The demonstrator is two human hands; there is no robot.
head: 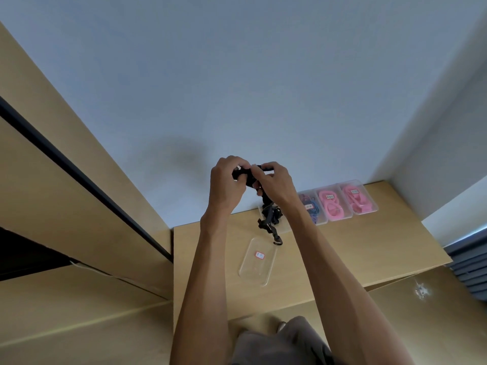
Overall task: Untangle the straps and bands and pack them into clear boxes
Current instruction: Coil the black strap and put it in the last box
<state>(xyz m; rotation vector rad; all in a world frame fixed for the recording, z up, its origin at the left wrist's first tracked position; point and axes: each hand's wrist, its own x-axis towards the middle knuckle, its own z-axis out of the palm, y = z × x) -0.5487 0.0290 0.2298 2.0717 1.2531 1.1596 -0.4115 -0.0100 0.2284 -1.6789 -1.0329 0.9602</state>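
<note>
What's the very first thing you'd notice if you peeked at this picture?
Two hands, the left hand and right hand, held up in the middle, both gripping a tangled black strap that dangles toward the wooden table. Behind, by the wall, bright pink bands fill clear boxes, and a clear lid lies flat nearer the person.

tangled black strap [269, 216] dangles above an open clear box [257, 262].

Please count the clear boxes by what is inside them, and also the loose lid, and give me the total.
Box with pink bands: 2
Box with blue and purple bands: 1
Box under the hanging black straps, partly hidden: 1
Loose clear lid with red label: 1
Total: 5
</note>
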